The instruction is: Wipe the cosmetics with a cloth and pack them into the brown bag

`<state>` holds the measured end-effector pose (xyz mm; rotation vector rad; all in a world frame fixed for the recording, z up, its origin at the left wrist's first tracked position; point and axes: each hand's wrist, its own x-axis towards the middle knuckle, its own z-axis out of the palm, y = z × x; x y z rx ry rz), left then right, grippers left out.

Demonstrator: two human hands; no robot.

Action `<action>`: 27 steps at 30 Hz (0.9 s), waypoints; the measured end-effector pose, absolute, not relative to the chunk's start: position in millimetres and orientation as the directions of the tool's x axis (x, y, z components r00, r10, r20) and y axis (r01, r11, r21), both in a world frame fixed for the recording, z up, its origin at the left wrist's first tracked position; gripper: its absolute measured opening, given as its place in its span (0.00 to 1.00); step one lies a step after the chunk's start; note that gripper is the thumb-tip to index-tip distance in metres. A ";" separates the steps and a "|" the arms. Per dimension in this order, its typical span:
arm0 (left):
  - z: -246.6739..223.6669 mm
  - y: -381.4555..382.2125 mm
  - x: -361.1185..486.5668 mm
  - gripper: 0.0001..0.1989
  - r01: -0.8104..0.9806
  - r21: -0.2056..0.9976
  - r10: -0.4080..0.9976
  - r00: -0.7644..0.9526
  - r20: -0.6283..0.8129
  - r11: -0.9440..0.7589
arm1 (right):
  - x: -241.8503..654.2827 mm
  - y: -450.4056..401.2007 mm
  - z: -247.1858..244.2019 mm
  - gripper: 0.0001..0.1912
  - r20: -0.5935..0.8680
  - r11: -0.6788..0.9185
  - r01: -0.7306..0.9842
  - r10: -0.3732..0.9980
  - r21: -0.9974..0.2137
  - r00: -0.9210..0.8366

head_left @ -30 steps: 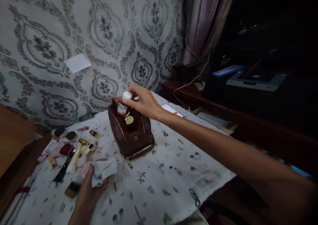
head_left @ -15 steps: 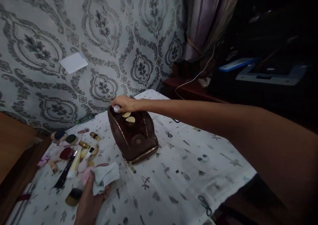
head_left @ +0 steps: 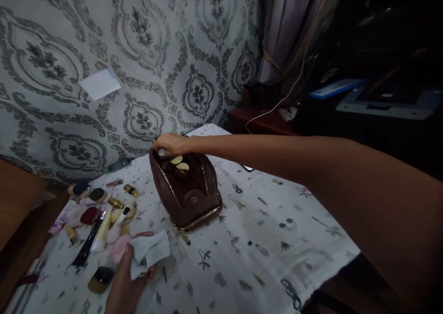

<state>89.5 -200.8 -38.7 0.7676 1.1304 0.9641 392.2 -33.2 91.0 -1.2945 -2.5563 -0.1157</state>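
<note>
A brown leather cosmetic bag [head_left: 185, 203] lies unzipped on the cloth, two gold round tops [head_left: 182, 166] showing inside. My right hand [head_left: 172, 144] reaches over its far left corner, fingers closed and partly hidden. Against that hand is a small white-topped item [head_left: 161, 153] at the bag's opening. My left hand [head_left: 126, 277] grips a crumpled pale cloth or wipe [head_left: 150, 251] in front of the bag. Beside the left hand sit a pink round item [head_left: 121, 248] and a dark-lidded jar [head_left: 101, 278].
Several cosmetics cover the table's left side, including a cream tube [head_left: 103, 233], a black slim item [head_left: 88, 242], a dark red round item [head_left: 92, 215] and a gold tube [head_left: 131, 190]. A patterned white tablecloth [head_left: 242, 254] spreads underneath. Wallpaper rises behind; a white cable [head_left: 277, 104] hangs at right.
My right hand stays at the bag's far corner, shifted slightly with the white-topped item sitting a little lower among the fingers. The left hand's cloth has spread slightly to the right.
</note>
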 end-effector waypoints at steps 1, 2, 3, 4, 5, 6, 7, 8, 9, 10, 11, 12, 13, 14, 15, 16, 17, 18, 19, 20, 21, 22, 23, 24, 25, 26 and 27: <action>-38.7 -200.7 89.5 0.26 -0.232 0.886 0.915 0.141 -0.377 0.401 | 393.1 -32.5 91.0 0.11 0.272 0.599 0.800 0.777 -0.040 -0.568; -38.5 -200.6 89.7 0.25 -0.234 0.887 0.916 0.154 -0.371 0.399 | 393.8 -32.0 91.1 0.11 0.262 0.603 0.797 0.774 -0.028 -0.577; -38.4 -200.4 90.0 0.25 -0.235 0.888 0.917 0.166 -0.364 0.395 | 394.3 -31.7 91.2 0.12 0.251 0.610 0.792 0.770 -0.017 -0.587; -38.2 -200.3 90.4 0.25 -0.236 0.890 0.919 0.165 -0.358 0.389 | 394.3 -31.6 91.4 0.12 0.239 0.618 0.786 0.765 -0.011 -0.599; -38.1 -200.2 90.8 0.26 -0.237 0.892 0.921 0.160 -0.355 0.385 | 394.1 -31.8 91.5 0.12 0.222 0.628 0.778 0.760 -0.007 -0.611; -38.0 -200.1 91.2 0.26 -0.238 0.891 0.920 0.154 -0.359 0.387 | 393.5 -32.2 91.6 0.13 0.202 0.637 0.771 0.756 -0.006 -0.623; -38.0 -199.9 91.3 0.26 -0.240 0.889 0.919 0.149 -0.364 0.391 | 392.7 -32.7 91.6 0.14 0.181 0.644 0.765 0.753 -0.008 -0.632; -38.1 -199.8 91.3 0.26 -0.240 0.886 0.917 0.147 -0.370 0.396 | 391.7 -33.2 91.4 0.14 0.162 0.649 0.760 0.751 -0.009 -0.640; -38.2 -199.7 91.1 0.27 -0.240 0.884 0.915 0.147 -0.376 0.402 | 390.8 -33.6 90.9 0.15 0.145 0.656 0.755 0.748 -0.009 -0.648; -38.2 -199.7 90.8 0.27 -0.241 0.881 0.913 0.146 -0.382 0.407 | 390.0 -33.7 90.3 0.16 0.132 0.661 0.750 0.744 -0.006 -0.655; -38.2 -199.6 90.6 0.27 -0.243 0.877 0.909 0.144 -0.390 0.415 | 389.4 -33.6 89.6 0.17 0.123 0.665 0.747 0.741 -0.004 -0.660; -38.1 -199.6 90.4 0.27 -0.246 0.872 0.906 0.138 -0.400 0.422 | 389.1 -33.1 88.7 0.17 0.117 0.667 0.745 0.740 -0.002 -0.663; -37.9 -199.7 90.4 0.27 -0.249 0.869 0.904 0.134 -0.406 0.428 | 389.0 -32.2 87.9 0.17 0.110 0.667 0.745 0.740 0.001 -0.663; -37.5 -199.8 90.6 0.28 -0.250 0.868 0.903 0.130 -0.409 0.429 | 389.1 -31.1 87.0 0.16 0.103 0.666 0.746 0.742 0.003 -0.663; -37.1 -199.9 91.1 0.28 -0.247 0.870 0.904 0.133 -0.407 0.428 | 389.4 -29.7 86.3 0.16 0.096 0.664 0.747 0.744 0.004 -0.662; -36.5 -200.1 91.6 0.28 -0.241 0.874 0.906 0.139 -0.400 0.422 | 389.7 -28.3 85.6 0.15 0.091 0.662 0.749 0.746 0.005 -0.660; -36.0 -200.3 92.2 0.28 -0.234 0.879 0.909 0.145 -0.390 0.415 | 390.0 -26.8 85.2 0.14 0.087 0.660 0.751 0.748 0.006 -0.658; -35.6 -200.4 92.7 0.27 -0.228 0.884 0.912 0.151 -0.382 0.408 | 390.1 -25.5 84.9 0.14 0.085 0.656 0.755 0.752 0.007 -0.654; -35.2 -200.6 93.1 0.27 -0.225 0.885 0.912 0.152 -0.380 0.407 | 390.1 -24.3 84.7 0.13 0.083 0.650 0.760 0.757 0.008 -0.649; -35.1 -200.6 93.2 0.28 -0.226 0.883 0.910 0.148 -0.386 0.412 | 390.0 -23.3 84.8 0.13 0.082 0.643 0.766 0.763 0.009 -0.642; -35.2 -200.6 93.1 0.28 -0.228 0.879 0.907 0.146 -0.395 0.419 | 389.7 -22.5 84.9 0.13 0.080 0.635 0.772 0.770 0.011 -0.634; -35.5 -200.5 92.8 0.28 -0.233 0.875 0.905 0.139 -0.403 0.425 | 389.3 -22.0 85.2 0.13 0.078 0.627 0.779 0.776 0.013 -0.626; -36.0 -200.3 92.3 0.28 -0.237 0.872 0.903 0.132 -0.408 0.429 | 388.9 -21.7 85.5 0.12 0.075 0.621 0.784 0.781 0.015 -0.620; -36.7 -200.0 91.6 0.28 -0.240 0.870 0.903 0.124 -0.412 0.430 | 388.5 -21.6 85.8 0.12 0.073 0.615 0.788 0.785 0.017 -0.615; -37.4 -199.7 91.0 0.28 -0.241 0.870 0.903 0.119 -0.413 0.430 | 388.1 -21.9 86.1 0.12 0.071 0.611 0.791 0.788 0.020 -0.611; -38.1 -199.5 90.4 0.27 -0.238 0.872 0.904 0.120 -0.411 0.428 | 387.9 -22.4 86.3 0.12 0.071 0.610 0.792 0.789 0.023 -0.610; -38.7 -199.3 89.9 0.27 -0.235 0.873 0.904 0.124 -0.410 0.428 | 387.7 -23.1 86.4 0.12 0.071 0.611 0.791 0.789 0.025 -0.611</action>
